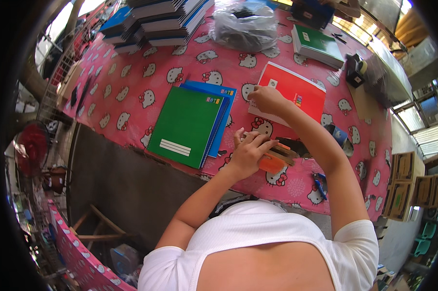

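My left hand [250, 153] rests closed over an orange block-shaped tool with a brown handle [277, 159] at the table's near edge. My right hand [266, 99] presses its fingers on the lower left corner of a red notebook [291, 92] lying on the pink patterned tablecloth [131, 97]. A green notebook [186, 125] lies on top of blue notebooks [223, 104] just left of both hands.
Stacks of notebooks [156, 22] sit at the far left, a grey plastic bag [243, 24] at the far middle, a green book stack [318, 46] and a black tape dispenser [355, 70] at the right. A dark blue-capped object [337, 136] lies beside my right forearm. Wooden crates [413, 186] stand on the right.
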Tool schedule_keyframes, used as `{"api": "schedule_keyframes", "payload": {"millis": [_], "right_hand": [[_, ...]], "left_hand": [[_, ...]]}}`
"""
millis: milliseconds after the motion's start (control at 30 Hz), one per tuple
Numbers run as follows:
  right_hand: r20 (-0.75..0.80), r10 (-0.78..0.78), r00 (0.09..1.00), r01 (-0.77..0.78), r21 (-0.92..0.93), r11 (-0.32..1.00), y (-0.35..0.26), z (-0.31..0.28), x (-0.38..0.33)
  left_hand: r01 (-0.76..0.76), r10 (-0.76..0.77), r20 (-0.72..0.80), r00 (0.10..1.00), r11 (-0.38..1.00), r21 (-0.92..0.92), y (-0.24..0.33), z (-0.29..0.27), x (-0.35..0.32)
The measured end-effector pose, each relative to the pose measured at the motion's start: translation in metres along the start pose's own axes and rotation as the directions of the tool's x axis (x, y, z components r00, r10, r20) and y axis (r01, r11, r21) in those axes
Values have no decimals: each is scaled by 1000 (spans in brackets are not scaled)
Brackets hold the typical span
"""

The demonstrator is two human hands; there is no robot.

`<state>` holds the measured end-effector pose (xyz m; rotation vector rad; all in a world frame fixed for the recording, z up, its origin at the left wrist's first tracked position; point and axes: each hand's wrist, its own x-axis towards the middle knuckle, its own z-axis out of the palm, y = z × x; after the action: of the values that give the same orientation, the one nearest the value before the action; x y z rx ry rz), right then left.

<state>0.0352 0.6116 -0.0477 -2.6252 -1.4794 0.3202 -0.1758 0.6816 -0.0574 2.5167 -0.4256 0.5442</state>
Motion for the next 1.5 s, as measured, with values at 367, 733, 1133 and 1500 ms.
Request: {"api": "schedule_keyframes", "payload": {"millis": [367, 733, 1133, 1500], "right_hand": [[-139, -27, 990, 27, -2, 1000, 6, 10, 6], [-85, -80, 993, 102, 302, 948, 29, -9, 14], [-106, -14, 994, 22, 75, 997, 8, 3, 5], [-159, -120, 980, 154, 223, 963, 26, -7, 9]], "left_hand": [[-3, 1, -36, 999, 999, -46, -5, 2, 0], [-15, 14, -27, 1000, 1000, -27, -6, 1, 0], [47, -39, 32, 999, 950, -307, 16, -33, 11], [-175, 752, -333, 569, -285, -942, 122, -148, 44]]}}
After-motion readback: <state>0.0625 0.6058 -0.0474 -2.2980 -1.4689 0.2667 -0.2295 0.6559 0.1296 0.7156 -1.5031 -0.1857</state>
